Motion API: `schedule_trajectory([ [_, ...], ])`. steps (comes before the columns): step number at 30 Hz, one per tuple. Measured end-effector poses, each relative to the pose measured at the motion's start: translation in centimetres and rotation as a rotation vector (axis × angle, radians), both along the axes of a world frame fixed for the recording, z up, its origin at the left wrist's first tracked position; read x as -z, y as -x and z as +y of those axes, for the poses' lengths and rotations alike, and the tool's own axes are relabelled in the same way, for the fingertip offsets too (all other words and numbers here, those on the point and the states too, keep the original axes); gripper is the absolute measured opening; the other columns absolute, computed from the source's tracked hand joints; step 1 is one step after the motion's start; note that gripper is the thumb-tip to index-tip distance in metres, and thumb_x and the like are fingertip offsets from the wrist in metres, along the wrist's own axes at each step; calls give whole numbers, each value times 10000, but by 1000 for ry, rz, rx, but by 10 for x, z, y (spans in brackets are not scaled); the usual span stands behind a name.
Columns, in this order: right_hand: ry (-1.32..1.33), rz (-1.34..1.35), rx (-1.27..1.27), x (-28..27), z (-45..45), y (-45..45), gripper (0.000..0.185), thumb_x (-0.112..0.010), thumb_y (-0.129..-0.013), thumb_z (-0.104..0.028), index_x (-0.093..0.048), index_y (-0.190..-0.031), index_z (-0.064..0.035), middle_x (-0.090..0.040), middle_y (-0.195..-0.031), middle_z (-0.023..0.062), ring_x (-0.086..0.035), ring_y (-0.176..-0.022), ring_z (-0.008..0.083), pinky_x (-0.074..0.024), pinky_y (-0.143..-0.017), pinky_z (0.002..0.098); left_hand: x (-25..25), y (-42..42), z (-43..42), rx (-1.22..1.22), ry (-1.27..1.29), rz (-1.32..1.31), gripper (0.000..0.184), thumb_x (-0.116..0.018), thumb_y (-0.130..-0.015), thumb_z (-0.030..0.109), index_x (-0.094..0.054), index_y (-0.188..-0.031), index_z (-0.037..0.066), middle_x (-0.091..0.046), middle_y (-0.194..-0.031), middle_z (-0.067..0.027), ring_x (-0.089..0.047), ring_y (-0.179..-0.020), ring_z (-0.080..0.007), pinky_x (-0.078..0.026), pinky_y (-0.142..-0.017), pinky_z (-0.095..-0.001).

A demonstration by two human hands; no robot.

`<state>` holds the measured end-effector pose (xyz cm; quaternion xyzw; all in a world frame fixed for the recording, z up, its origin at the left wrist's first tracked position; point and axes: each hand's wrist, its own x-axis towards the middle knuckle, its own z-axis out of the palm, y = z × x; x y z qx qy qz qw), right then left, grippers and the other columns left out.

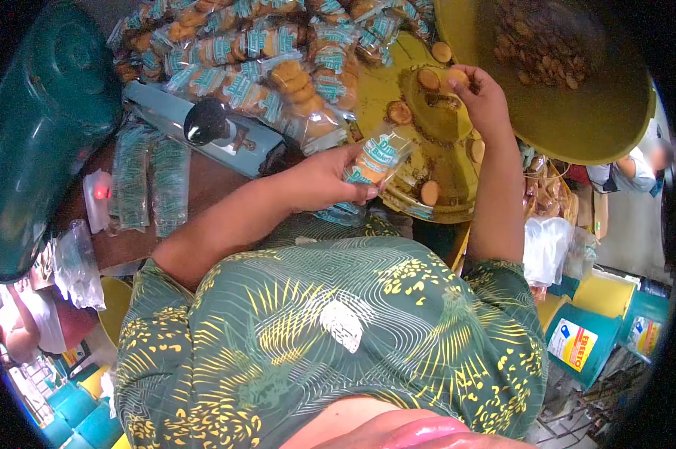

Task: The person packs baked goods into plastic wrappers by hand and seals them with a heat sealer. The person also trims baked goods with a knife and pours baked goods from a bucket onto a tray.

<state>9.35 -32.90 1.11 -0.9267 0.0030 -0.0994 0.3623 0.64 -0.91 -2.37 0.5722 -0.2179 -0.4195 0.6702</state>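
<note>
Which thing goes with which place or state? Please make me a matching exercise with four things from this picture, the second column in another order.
Things
1. left hand
2. right hand
3. large green container
4. yellow tray

Places or states
A. at the far left of the view
B. has several loose biscuits lying on it
C. pinches one round biscuit
D. holds a printed bag

Right pairs: 1-D, 2-C, 3-A, 4-B
</note>
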Motion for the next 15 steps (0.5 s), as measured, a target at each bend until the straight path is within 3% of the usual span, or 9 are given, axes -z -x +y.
schedule_trajectory([
  [3,-279,86,-24,27,-3,-26,275,-679,-918,-160,-635,-1144,-11,-670,-1031,26,-589,-892,116,-462,-845,274,0,1,1,-25,10,-36,476,-727,-866,183,-501,-1270,72,-637,-1102,-15,-583,-962,-114,-479,-868,-292],
  [5,-160,52,-45,57,-13,-43,283,-680,-918,-163,-628,-1148,-6,-668,-1034,28,-590,-906,112,-459,-847,268,-8,2,4,-42,-41,-16,469,-732,-863,185,-506,-1256,66,-637,-1098,-17,-582,-972,-114,-473,-886,-293],
  [9,-62,150,-71,33,9,-26,263,-681,-916,-153,-626,-1126,-4,-664,-1035,20,-591,-928,113,-453,-852,264,-14,2,9,-69,10,35,448,-735,-864,171,-510,-1236,64,-635,-1081,-14,-580,-983,-116,-464,-911,-300],
  [12,-15,79,-18,8,26,2,253,-680,-910,-133,-615,-1120,-8,-660,-994,19,-597,-913,111,-463,-851,264,-11,0,9,-78,-21,2,449,-732,-867,153,-507,-1244,61,-633,-1094,-17,-582,-1014,-122,-456,-936,-309],
  [15,-498,98,-172,-12,33,28,264,-686,-902,-125,-594,-1124,-14,-651,-986,23,-599,-915,102,-477,-853,259,-5,-2,6,-44,-1,-28,469,-726,-869,139,-499,-1271,57,-627,-1138,-20,-576,-1063,-127,-441,-971,-316],
])
